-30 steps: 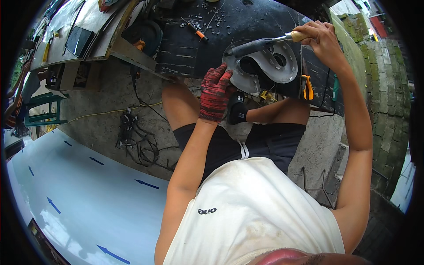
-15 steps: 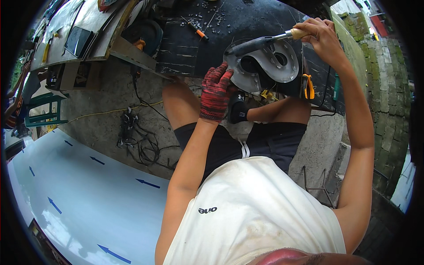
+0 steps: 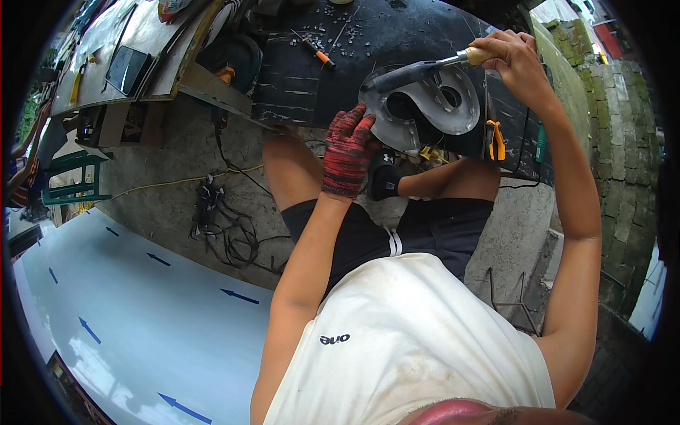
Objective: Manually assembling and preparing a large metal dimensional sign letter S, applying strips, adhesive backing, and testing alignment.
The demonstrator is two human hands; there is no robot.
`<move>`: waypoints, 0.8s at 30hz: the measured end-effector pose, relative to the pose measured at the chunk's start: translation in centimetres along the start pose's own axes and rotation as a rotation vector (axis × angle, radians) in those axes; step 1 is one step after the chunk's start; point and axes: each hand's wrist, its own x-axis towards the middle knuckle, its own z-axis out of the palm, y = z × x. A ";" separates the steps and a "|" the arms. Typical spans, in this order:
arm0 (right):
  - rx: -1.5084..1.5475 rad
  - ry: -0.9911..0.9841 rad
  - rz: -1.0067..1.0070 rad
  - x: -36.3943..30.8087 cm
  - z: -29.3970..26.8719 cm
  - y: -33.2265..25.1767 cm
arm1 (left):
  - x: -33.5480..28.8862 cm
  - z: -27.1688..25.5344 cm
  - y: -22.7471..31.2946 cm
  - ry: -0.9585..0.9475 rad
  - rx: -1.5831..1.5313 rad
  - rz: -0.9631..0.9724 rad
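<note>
The grey S-shaped metal piece (image 3: 423, 101) lies on the dark tabletop (image 3: 287, 81) in front of you, its near edge close to your foot (image 3: 383, 178). The wooden-handled tool (image 3: 416, 71) slants across its upper left curve. Your right hand (image 3: 518, 62) is bare and closed around the handle's far end; that long reach could let the tip wander. Your gloved left hand (image 3: 346, 152) has its fingertips at the piece's left edge; whether they pinch or merely press, you cannot tell from here. A light hold could let the piece swivel. Orange-handled pliers (image 3: 496, 142) lie nearby, beyond its right side.
</note>
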 end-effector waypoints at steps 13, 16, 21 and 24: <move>0.034 -0.030 0.017 0.0 0.1 0.4 | -0.1 0.2 -0.1 -0.008 -0.008 -0.021; 0.042 -0.050 0.010 0.0 -0.1 0.7 | 0.1 0.1 0.0 -0.008 -0.037 -0.025; 0.056 0.036 -0.043 -0.2 -0.2 0.9 | 0.2 0.0 0.1 0.027 0.008 0.027; 0.050 0.027 -0.033 -0.3 -0.3 0.9 | 0.3 0.0 0.0 0.031 -0.006 0.022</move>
